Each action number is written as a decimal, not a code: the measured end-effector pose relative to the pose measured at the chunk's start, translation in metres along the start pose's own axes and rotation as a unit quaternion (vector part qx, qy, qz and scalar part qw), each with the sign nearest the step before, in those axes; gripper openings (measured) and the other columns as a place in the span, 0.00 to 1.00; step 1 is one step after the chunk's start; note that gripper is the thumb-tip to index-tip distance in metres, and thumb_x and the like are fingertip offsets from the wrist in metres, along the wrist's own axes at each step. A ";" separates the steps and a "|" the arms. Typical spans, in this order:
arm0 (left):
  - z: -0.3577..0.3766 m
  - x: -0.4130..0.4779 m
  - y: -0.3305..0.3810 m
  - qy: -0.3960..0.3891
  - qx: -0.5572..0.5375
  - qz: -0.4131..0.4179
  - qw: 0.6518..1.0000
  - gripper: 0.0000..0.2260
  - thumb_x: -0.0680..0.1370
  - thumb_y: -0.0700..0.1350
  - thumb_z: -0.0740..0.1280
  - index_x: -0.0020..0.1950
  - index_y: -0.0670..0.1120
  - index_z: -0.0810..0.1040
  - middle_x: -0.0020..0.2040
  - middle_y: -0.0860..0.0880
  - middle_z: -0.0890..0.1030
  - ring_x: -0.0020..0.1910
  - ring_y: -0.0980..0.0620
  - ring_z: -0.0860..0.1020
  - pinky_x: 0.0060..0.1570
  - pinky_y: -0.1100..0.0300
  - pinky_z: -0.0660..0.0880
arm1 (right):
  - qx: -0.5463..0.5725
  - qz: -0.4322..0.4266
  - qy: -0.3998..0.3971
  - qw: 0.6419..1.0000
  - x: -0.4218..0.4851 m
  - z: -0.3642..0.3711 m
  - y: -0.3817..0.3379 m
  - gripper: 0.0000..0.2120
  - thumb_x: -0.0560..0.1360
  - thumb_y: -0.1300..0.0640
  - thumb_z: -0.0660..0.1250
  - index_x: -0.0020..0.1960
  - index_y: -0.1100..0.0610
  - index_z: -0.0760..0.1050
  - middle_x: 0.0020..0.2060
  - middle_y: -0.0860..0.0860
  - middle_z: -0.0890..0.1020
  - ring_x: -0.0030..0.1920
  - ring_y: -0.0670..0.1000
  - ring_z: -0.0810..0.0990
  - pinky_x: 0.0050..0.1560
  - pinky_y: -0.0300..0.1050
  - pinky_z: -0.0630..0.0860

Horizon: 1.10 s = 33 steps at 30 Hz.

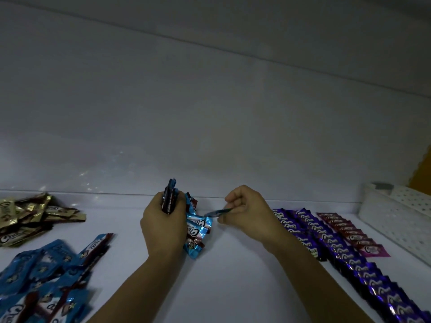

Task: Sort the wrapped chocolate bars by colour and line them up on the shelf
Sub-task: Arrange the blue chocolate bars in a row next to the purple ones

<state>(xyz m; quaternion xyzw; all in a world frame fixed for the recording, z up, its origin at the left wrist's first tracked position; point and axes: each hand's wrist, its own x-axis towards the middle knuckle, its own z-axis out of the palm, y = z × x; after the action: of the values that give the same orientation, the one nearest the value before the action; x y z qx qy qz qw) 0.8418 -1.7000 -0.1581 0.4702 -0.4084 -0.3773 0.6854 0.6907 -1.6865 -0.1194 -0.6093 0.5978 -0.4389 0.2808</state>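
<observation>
Left hand (163,226) is wrapped tight round a bunch of blue bars (194,226) over the white shelf (233,264); right hand (245,214) pinches one blue wrapper (217,213) edge beside it.

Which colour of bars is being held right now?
The blue bars: the left hand grips a bunch, the right hand pinches one. The gold bars, purple bars and pink bars only lie on the shelf.

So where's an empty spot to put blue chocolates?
Bare white shelf lies between left forearm and right forearm, also at the back between the gold wrapper pile and left hand. Crowded: loose blue wrapped bars front left, purple wrapped row right.
</observation>
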 end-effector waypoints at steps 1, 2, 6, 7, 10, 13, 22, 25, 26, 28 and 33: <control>0.000 -0.001 0.000 -0.002 0.003 0.005 1.000 0.07 0.77 0.48 0.67 0.40 0.49 0.79 0.37 0.45 0.82 0.41 0.38 0.81 0.43 0.40 0.79 | 0.013 0.003 -0.003 1.000 0.000 -0.001 0.000 0.16 0.66 0.70 0.74 0.43 0.53 0.73 0.37 0.50 0.79 0.36 0.49 0.79 0.37 0.38 0.75; 0.000 -0.001 0.001 -0.002 0.007 0.010 1.000 0.07 0.77 0.48 0.67 0.40 0.49 0.79 0.36 0.45 0.81 0.41 0.38 0.81 0.42 0.41 0.78 | 0.017 0.006 -0.003 1.000 0.000 -0.002 0.000 0.15 0.67 0.69 0.73 0.44 0.54 0.74 0.36 0.51 0.79 0.33 0.48 0.80 0.35 0.37 0.75; -0.001 -0.003 0.003 -0.009 0.011 0.012 1.000 0.07 0.78 0.47 0.67 0.41 0.47 0.79 0.38 0.43 0.82 0.42 0.37 0.80 0.44 0.40 0.78 | -0.004 0.006 0.036 0.999 0.001 -0.004 -0.001 0.07 0.73 0.66 0.66 0.43 0.55 0.76 0.31 0.48 0.80 0.27 0.42 0.76 0.29 0.35 0.71; -0.001 -0.003 0.003 -0.009 0.012 0.012 1.000 0.07 0.77 0.47 0.67 0.40 0.47 0.79 0.38 0.43 0.82 0.42 0.37 0.80 0.44 0.40 0.78 | 0.004 0.015 0.043 0.999 0.001 -0.005 -0.001 0.06 0.75 0.65 0.65 0.43 0.55 0.75 0.31 0.48 0.81 0.25 0.42 0.76 0.27 0.34 0.70; -0.001 -0.002 0.001 -0.008 0.022 0.019 1.000 0.08 0.77 0.47 0.67 0.39 0.47 0.78 0.36 0.43 0.81 0.41 0.37 0.80 0.42 0.42 0.78 | 0.048 0.048 0.036 0.997 0.002 -0.007 -0.003 0.04 0.79 0.60 0.58 0.47 0.55 0.70 0.34 0.48 0.83 0.18 0.46 0.73 0.22 0.34 0.68; -0.001 -0.003 0.002 -0.008 0.034 0.031 0.999 0.08 0.77 0.48 0.67 0.39 0.48 0.78 0.36 0.44 0.81 0.40 0.38 0.80 0.42 0.43 0.78 | 0.082 0.040 0.067 0.994 0.002 -0.010 -0.005 0.05 0.77 0.60 0.63 0.43 0.56 0.73 0.28 0.49 0.81 0.17 0.45 0.70 0.20 0.34 0.66; 0.000 -0.004 0.003 -0.022 0.039 0.031 0.999 0.07 0.77 0.47 0.67 0.39 0.48 0.78 0.35 0.47 0.81 0.40 0.41 0.80 0.43 0.43 0.78 | 0.182 0.052 0.147 0.971 0.006 -0.032 -0.002 0.03 0.71 0.65 0.68 0.42 0.58 0.77 0.33 0.50 0.83 0.32 0.47 0.83 0.27 0.37 0.75; 0.001 -0.005 0.003 -0.030 0.045 0.037 0.998 0.07 0.78 0.48 0.66 0.40 0.50 0.78 0.35 0.47 0.81 0.39 0.41 0.80 0.42 0.43 0.78 | 0.055 0.005 0.175 0.983 0.006 -0.040 0.005 0.05 0.72 0.65 0.69 0.41 0.55 0.79 0.31 0.49 0.81 0.33 0.47 0.79 0.32 0.35 0.75; 0.001 -0.005 0.003 -0.034 0.044 0.037 0.998 0.07 0.78 0.47 0.66 0.40 0.50 0.78 0.36 0.46 0.81 0.39 0.39 0.80 0.42 0.43 0.77 | -0.019 -0.010 0.177 0.984 0.006 -0.043 0.008 0.04 0.72 0.63 0.70 0.43 0.54 0.79 0.32 0.47 0.80 0.35 0.47 0.79 0.35 0.37 0.76; 0.002 -0.005 0.002 -0.040 0.043 0.037 0.998 0.08 0.78 0.47 0.66 0.40 0.49 0.78 0.36 0.45 0.81 0.39 0.38 0.79 0.40 0.44 0.77 | -0.148 -0.013 0.168 0.974 0.006 -0.048 0.013 0.05 0.70 0.57 0.73 0.44 0.52 0.79 0.33 0.45 0.80 0.39 0.48 0.79 0.44 0.43 0.76; 0.001 -0.005 0.001 -0.048 0.057 0.045 0.996 0.07 0.78 0.47 0.66 0.40 0.51 0.78 0.34 0.50 0.81 0.36 0.48 0.80 0.35 0.49 0.77 | -0.343 0.000 0.083 0.936 0.006 -0.046 0.025 0.02 0.72 0.50 0.72 0.40 0.45 0.81 0.40 0.42 0.82 0.48 0.47 0.79 0.58 0.46 0.66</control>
<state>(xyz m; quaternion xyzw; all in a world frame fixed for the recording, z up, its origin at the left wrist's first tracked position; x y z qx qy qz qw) 0.8395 -1.6956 -0.1579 0.4714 -0.4823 -0.3439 0.6534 0.6380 -1.6868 -0.1186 -0.6295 0.7335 -0.2563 0.0041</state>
